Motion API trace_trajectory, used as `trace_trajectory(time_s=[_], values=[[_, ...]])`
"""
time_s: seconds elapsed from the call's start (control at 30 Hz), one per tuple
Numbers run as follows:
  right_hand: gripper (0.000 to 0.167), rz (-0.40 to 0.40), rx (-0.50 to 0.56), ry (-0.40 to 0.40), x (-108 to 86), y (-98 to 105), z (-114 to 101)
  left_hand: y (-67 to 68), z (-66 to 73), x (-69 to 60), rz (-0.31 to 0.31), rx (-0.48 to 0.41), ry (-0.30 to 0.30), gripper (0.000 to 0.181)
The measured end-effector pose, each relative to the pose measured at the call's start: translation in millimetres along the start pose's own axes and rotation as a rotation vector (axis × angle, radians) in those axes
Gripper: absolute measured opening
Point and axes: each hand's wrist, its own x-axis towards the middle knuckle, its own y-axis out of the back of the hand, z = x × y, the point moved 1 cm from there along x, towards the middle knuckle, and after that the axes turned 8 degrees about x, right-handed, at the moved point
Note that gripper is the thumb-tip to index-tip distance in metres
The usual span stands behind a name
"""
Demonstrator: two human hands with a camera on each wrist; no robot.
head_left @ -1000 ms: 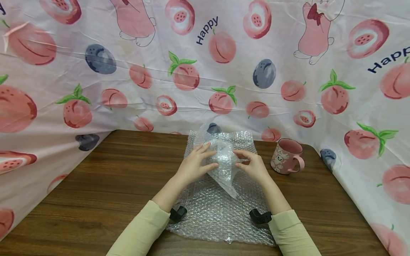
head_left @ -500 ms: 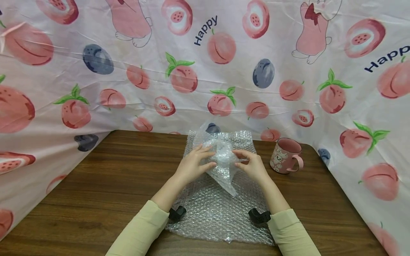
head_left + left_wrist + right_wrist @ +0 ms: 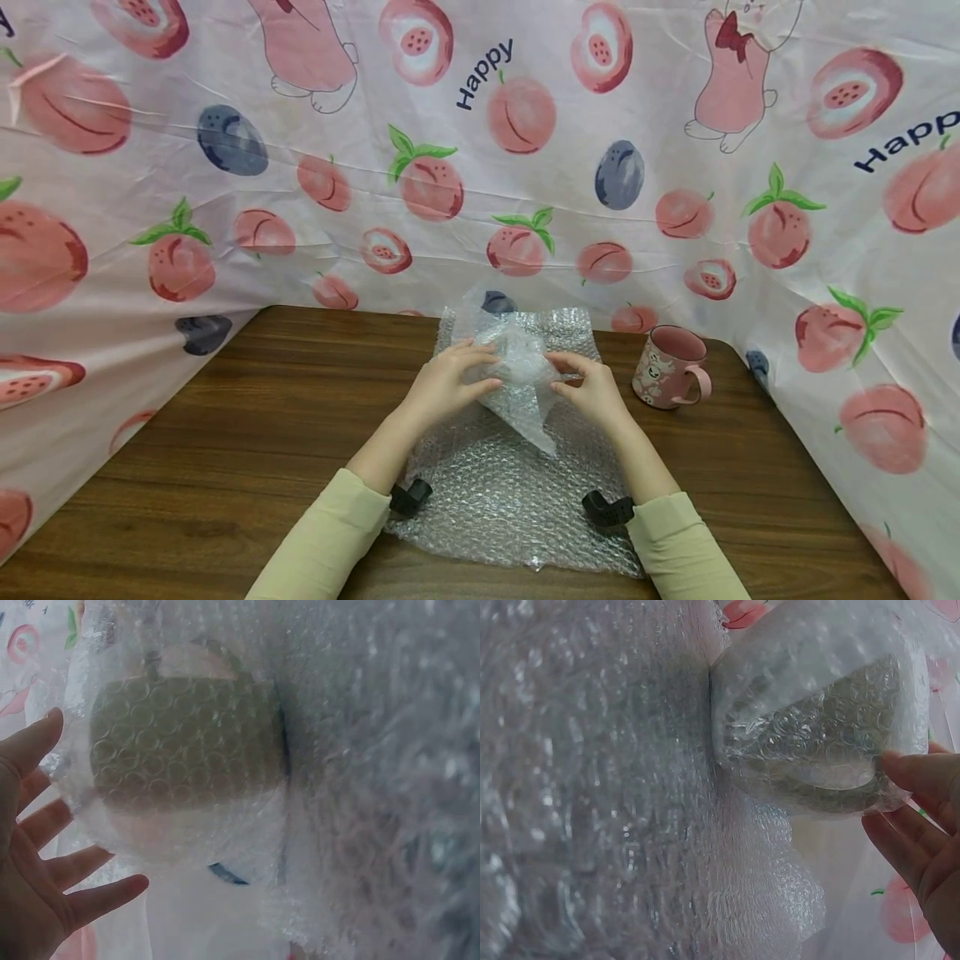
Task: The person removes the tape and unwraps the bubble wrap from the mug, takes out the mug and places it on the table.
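Your left hand, fingers wide, is left of the wrapped cup; your right hand pinches its right side: press evenly.

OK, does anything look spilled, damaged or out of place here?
No, nothing stands out. The mug stands upright on the table, and the loose corner of the bundle just looks like unfinished wrapping.

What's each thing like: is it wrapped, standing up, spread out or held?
Bundle, wrapped, greenish thing showing through
Bubble wrap sheet, spread beneath the bundle
Pink mug, upright, unwrapped
Left hand, fingers spread beside the bundle
Right hand, holding the bundle's side
Fruit cloth, hanging, creased
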Motion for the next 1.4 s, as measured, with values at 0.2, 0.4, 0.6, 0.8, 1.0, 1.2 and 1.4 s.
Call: trace_trajectory(time_s=[0.2,0.4,0.6,0.8,1.0,1.2,1.4], values=[[0.048,-0.002,-0.003,0.014,-0.3,0,-1,6.9,-2.9,0.9,0.013,0.008,-0.011,0.032],[0.048,-0.016,0.000,0.026,0.6,0,0,10.7,-6.5,0.4,0.024,0.011,0.013,0.034],[0.048,-0.018,0.006,0.038,1.0,-1,0,11.6,-12.2,2.7,0.058,0.029,0.034,0.060],[0.048,-0.016,0.004,0.043,0.9,-1,0,11.7,-17.1,1.9,0.059,0.065,0.091,0.075],[0.048,-0.017,0.000,0.043,0.9,-1,1,13.5,-21.3,1.8,0.059,0.113,0.137,0.090],[0.048,-0.021,0.002,0.045,0.7,-1,1,18.3,-28.2,1.6,0.051,0.110,0.176,0.101],[0.049,-0.020,0.005,0.050,0.9,-1,2,25.3,-34.4,0.1,0.073,0.061,0.215,0.098]])
